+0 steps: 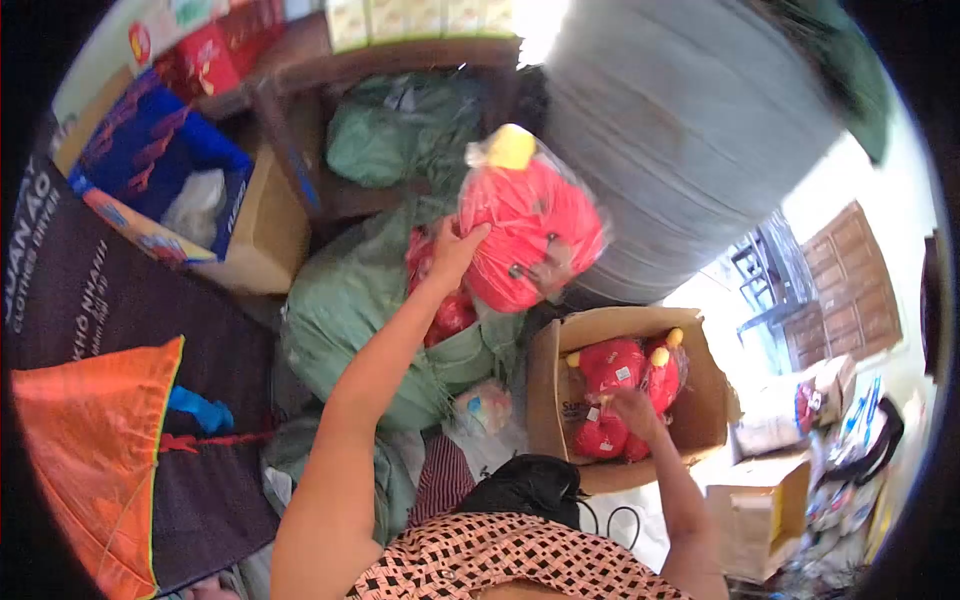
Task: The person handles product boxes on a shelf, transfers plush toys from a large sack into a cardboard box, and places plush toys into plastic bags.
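My left hand (457, 252) grips a red plush toy (530, 235) with a yellow tip, wrapped in clear plastic, holding it up in front of a large grey roll. Below and behind that hand, a green woven sack (340, 320) gapes with more red plush (455, 318) showing inside. My right hand (632, 408) reaches into an open cardboard box (555, 385), over several red plush toys (612, 365) with yellow tips and white tags. Its fingers are too small and blurred to show whether they grasp one.
A blue-lined carton (235, 160) stands at the upper left, beside a dark wooden table (400, 58). The grey roll (690, 140) leans behind the box. An orange kite-like cloth (95, 450) lies at the left. Another carton (745, 530) and clutter are at the right.
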The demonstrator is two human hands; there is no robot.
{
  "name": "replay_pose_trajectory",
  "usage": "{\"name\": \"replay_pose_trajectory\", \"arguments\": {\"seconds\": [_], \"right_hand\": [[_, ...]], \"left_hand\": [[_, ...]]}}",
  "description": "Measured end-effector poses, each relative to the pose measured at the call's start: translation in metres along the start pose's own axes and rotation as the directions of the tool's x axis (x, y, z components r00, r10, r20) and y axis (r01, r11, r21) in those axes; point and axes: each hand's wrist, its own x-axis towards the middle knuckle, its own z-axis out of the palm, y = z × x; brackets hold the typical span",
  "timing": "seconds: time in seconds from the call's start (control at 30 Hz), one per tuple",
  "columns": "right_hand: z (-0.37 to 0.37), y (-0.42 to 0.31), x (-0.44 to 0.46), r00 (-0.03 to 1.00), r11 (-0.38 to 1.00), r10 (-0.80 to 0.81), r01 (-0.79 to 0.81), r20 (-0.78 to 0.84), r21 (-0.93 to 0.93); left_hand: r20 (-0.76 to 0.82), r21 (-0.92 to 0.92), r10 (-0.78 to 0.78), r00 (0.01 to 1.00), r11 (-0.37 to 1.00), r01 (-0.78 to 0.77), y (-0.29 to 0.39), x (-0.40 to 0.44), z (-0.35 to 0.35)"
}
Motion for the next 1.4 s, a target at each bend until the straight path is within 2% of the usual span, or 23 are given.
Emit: {"name": "replay_pose_trajectory", "arguments": {"seconds": [0.03,0.1,0.13,0.2,0.27,0.3,0.33,0.43,0.47,0.53,0.57,0.63,0.67,0.77,0.87,0.9,0.97,1.07,1.17,1.23,1.27,1.33,1.4], "right_hand": [[-0.015,-0.016,-0.004,0.993,0.980,0.117,-0.117,0.014,0.160],[-0.037,-0.037,-0.009,0.985,0.924,-0.041,0.101,-0.167,0.370],[-0.051,-0.029,-0.002,0.994,0.809,0.010,0.054,-0.107,0.586],[-0.078,-0.071,-0.019,0.958,0.585,-0.084,0.269,-0.273,0.765],[-0.102,-0.110,-0.041,0.841,0.269,-0.345,0.513,-0.416,0.815],[-0.116,-0.117,-0.055,0.812,0.251,-0.340,0.564,-0.473,0.787],[-0.129,-0.121,-0.069,0.781,0.238,-0.335,0.612,-0.527,0.755],[-0.158,-0.127,-0.105,0.712,0.268,-0.270,0.702,-0.649,0.659],[-0.164,-0.131,-0.115,0.685,0.273,-0.270,0.729,-0.677,0.628],[-0.168,-0.141,-0.130,0.625,0.266,-0.226,0.777,-0.747,0.570],[-0.167,-0.142,-0.135,0.552,0.341,-0.243,0.818,-0.798,0.463],[-0.168,-0.145,-0.143,0.395,0.471,-0.296,0.853,-0.870,0.227],[-0.169,-0.146,-0.147,0.288,0.585,-0.374,0.811,-0.882,0.016],[-0.159,-0.141,-0.159,0.067,0.709,-0.645,0.424,-0.761,-0.564],[-0.151,-0.146,-0.183,0.110,0.552,-0.833,0.214,-0.542,-0.806],[-0.151,-0.147,-0.189,0.133,0.476,-0.878,0.140,-0.460,-0.868],[-0.153,-0.139,-0.193,0.179,0.448,-0.889,0.141,-0.422,-0.883],[-0.153,-0.132,-0.202,0.263,0.344,-0.913,0.088,-0.311,-0.935],[-0.143,-0.121,-0.202,0.307,0.275,-0.918,0.038,-0.250,-0.961],[-0.136,-0.117,-0.200,0.321,0.270,-0.914,0.019,-0.250,-0.963],[-0.132,-0.116,-0.203,0.359,0.375,-0.875,0.074,-0.326,-0.924],[-0.124,-0.115,-0.213,0.444,0.578,-0.767,0.164,-0.463,-0.800],[-0.126,-0.098,-0.212,0.394,0.696,-0.714,0.306,-0.579,-0.650]], "left_hand": [[0.081,-0.222,-0.036,0.996,0.973,0.054,0.010,-0.008,0.020],[0.290,-0.353,-0.102,0.952,0.913,0.206,0.060,-0.050,0.060],[0.384,-0.429,-0.087,0.919,0.865,0.261,0.081,-0.074,0.082],[0.548,-0.459,-0.071,0.834,0.807,0.370,0.114,-0.119,0.118],[0.612,-0.462,-0.032,0.790,0.796,0.390,0.134,-0.156,0.152],[0.643,-0.464,-0.012,0.766,0.790,0.402,0.145,-0.173,0.166],[0.665,-0.350,-0.049,0.745,0.861,0.369,0.165,-0.193,0.171],[0.591,-0.133,-0.194,0.783,0.934,0.332,0.193,-0.216,0.194],[0.504,-0.131,-0.203,0.840,0.943,0.306,0.191,-0.219,0.205],[0.357,-0.188,0.069,0.932,0.982,-0.001,0.189,-0.236,0.216],[0.273,-0.198,0.213,0.938,0.967,-0.162,0.192,-0.245,0.221],[0.478,-0.322,0.215,0.851,0.945,-0.058,0.211,-0.283,0.218],[0.571,-0.371,0.226,0.789,0.929,0.003,0.221,-0.298,0.215],[0.775,-0.378,-0.022,0.632,0.786,0.490,0.232,-0.285,0.209],[0.881,-0.307,0.047,0.471,0.814,0.493,0.229,-0.275,0.190],[0.874,-0.295,0.027,0.486,0.824,0.484,0.227,-0.276,0.185],[0.859,-0.263,-0.020,0.512,0.841,0.474,0.224,-0.292,0.172],[0.911,-0.360,0.047,0.409,0.575,0.735,0.187,-0.268,0.157],[0.826,-0.355,-0.058,0.561,0.720,0.597,0.172,-0.273,0.147],[0.816,-0.336,-0.111,0.568,0.707,0.622,0.156,-0.268,0.145],[0.811,-0.327,-0.136,0.570,0.701,0.633,0.148,-0.265,0.144],[0.826,-0.361,-0.027,0.562,0.740,0.567,0.136,-0.261,0.140],[0.828,-0.374,0.033,0.559,0.776,0.508,0.127,-0.260,0.136]]}}
